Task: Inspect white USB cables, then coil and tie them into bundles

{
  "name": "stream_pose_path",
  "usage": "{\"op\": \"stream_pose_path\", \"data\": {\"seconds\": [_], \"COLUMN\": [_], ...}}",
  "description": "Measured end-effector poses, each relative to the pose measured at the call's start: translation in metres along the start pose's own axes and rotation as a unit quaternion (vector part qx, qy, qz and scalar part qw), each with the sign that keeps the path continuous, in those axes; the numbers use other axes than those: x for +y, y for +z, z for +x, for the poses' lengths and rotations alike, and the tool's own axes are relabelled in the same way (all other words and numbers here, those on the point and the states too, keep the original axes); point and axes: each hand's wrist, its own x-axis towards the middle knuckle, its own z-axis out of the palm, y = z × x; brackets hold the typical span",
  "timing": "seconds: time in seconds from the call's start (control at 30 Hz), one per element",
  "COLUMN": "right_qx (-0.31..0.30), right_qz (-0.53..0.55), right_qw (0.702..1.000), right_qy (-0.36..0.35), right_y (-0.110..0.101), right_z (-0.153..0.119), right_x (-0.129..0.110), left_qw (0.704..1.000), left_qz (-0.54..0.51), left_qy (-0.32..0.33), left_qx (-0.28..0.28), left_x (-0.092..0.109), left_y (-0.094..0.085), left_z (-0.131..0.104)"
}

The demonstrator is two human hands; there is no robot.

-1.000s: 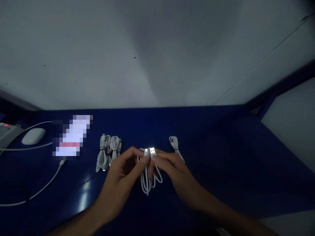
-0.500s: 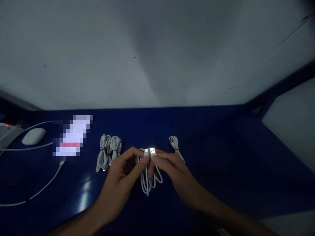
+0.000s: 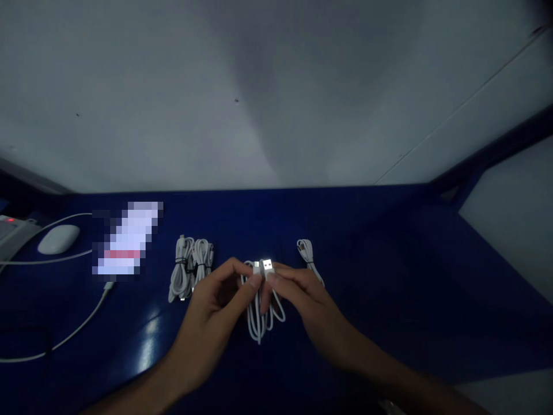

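Grip closed on both sides: the left hand (image 3: 205, 317) pinches a white connector (image 3: 257, 268), and the right hand (image 3: 322, 305) pinches a USB-A plug (image 3: 268, 266). From the left, a rounded white case (image 3: 59, 239) and a lit, pixelated device (image 3: 129, 239) lie on a blue counter (image 3: 389, 259). Next come tied white cable bundles (image 3: 181, 276), just beside the left hand. At centre, the connector and plug sit side by side, metal ends pointing away from the wearer, with white cable loops (image 3: 259, 331) below the fingers; whether these touch the counter, I cannot tell. Thumbs on the plastic housings, ends level and loops slack would probably give the steadiest hold. Farther right, another cable bundle (image 3: 306, 252) lies just beyond the right hand.
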Motion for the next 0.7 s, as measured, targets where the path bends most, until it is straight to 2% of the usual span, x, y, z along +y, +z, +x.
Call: {"op": "stream_pose_path", "data": {"seconds": [0.7], "right_qx": [0.003], "right_qz": [-0.015], "right_qw": [1.000], "right_qy": [0.005], "right_y": [0.0001], "right_z": [0.0004], "right_x": [-0.0007], "left_qw": [1.000], "left_qz": [0.000], "left_qy": [0.009], "left_qx": [0.000], "left_x": [-0.0002], "left_y": [-0.0001], "left_z": [0.0013]}}
